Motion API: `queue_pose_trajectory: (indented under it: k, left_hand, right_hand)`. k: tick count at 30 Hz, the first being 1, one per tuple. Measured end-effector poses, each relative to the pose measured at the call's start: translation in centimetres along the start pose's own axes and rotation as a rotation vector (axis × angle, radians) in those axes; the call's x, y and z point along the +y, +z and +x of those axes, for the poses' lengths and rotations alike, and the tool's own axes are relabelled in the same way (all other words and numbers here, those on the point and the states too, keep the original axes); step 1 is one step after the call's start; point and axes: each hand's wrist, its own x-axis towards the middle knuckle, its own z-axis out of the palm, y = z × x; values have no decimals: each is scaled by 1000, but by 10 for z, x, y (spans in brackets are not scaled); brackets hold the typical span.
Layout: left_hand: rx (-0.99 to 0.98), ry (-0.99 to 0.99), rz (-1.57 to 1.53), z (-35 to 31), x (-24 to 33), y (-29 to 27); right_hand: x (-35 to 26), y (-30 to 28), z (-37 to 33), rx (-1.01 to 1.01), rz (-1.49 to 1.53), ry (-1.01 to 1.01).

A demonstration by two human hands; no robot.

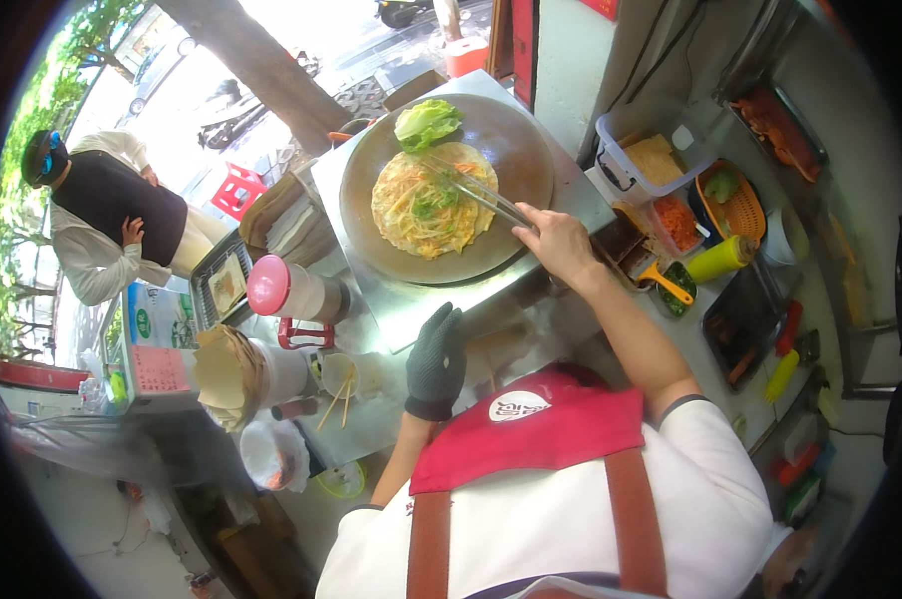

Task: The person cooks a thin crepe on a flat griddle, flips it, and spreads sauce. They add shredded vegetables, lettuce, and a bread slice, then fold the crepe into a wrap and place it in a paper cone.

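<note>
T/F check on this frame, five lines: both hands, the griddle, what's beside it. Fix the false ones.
1. The right hand grips metal tongs. True.
2. The left hand is bare. False: it wears a dark grey glove.
3. Green lettuce lies at the far edge of the pancake on the griddle. True.
4. The pink-lidded container stands to the right of the griddle. False: it stands to the left.
5. An orange basket sits to the right of the griddle. True.
</note>
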Motion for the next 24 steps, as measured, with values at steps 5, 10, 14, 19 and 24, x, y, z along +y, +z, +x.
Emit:
queue_pose_trajectory:
  k: [5,10,14,19,24]
  left_hand:
    - [24,-7,50,3,8,10]
    - [22,-66,19,11,27,17]
    - [-11,-70,32,18,37,25]
    - [-28,-9,6,21,35,38]
    - [-77,-49,-87,26,39,51]
  right_hand:
    - [-4,-3,-9,-20,19,-84]
    - [5,4,-30,-34,57,-116]
    - [14,5,-43,-67,33,-132]
    - [27,-26,-67,48,254,-17]
    - [69,-91,-127,231,257,268]
